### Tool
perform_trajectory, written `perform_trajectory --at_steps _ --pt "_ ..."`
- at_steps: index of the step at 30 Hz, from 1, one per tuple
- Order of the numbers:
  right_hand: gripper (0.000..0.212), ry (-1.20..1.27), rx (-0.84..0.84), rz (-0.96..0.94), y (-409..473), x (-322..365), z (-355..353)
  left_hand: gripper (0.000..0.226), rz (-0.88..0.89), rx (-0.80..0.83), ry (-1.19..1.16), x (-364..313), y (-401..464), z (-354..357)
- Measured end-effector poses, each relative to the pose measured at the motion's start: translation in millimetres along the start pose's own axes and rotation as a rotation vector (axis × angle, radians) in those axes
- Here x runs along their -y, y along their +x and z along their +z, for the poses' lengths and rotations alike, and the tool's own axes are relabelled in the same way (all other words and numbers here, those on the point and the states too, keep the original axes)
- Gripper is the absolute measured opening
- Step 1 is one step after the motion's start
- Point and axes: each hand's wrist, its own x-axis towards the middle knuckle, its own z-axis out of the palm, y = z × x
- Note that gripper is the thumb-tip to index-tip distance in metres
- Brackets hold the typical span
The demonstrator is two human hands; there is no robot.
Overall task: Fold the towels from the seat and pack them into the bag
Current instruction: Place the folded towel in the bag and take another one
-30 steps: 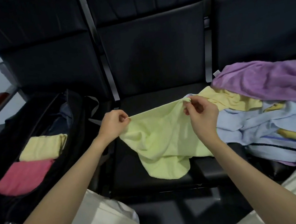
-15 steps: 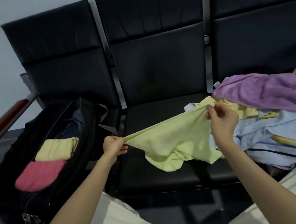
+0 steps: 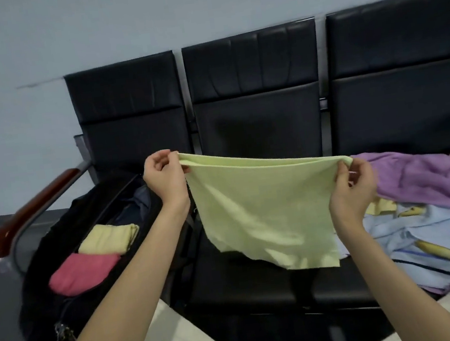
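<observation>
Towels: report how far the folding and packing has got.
Done: a folded yellow towel and a folded pink towel lie in the black bag. In hand: left hand and right hand hold the pale green towel spread, unfolded. Left: the pile on the right seat.

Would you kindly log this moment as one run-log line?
phase: spreading towel | left hand: pinches corner | right hand: pinches corner | towel: hangs above seat | bag: two folded towels
</observation>
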Motion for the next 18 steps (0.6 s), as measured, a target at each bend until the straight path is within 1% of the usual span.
perform_trajectory --at_steps 2,5,8,12,15,18 --pt "0.013 -0.009 0.016 0.018 2 5 3 0.008 0.002 0.026 0.059 -4 1 -2" --pt "0.007 0.055 0.082 0.068 4 5 9 0.006 -0.06 0.054 0.197 4 6 -11" --pt "0.008 0.028 0.15 0.032 9 2 17 0.008 -0.035 0.048 0.282 11 19 -14" --pt "0.009 -0.017 0.268 0.031 30 3 34 0.015 -0.141 0.159 0.419 15 44 0" --pt "0.008 -0.063 0.373 0.014 52 9 49 0.024 -0.154 0.196 0.441 13 64 19" --pt "0.01 -0.048 0.415 0.009 75 21 61 0.026 -0.121 0.224 0.405 5 83 37"
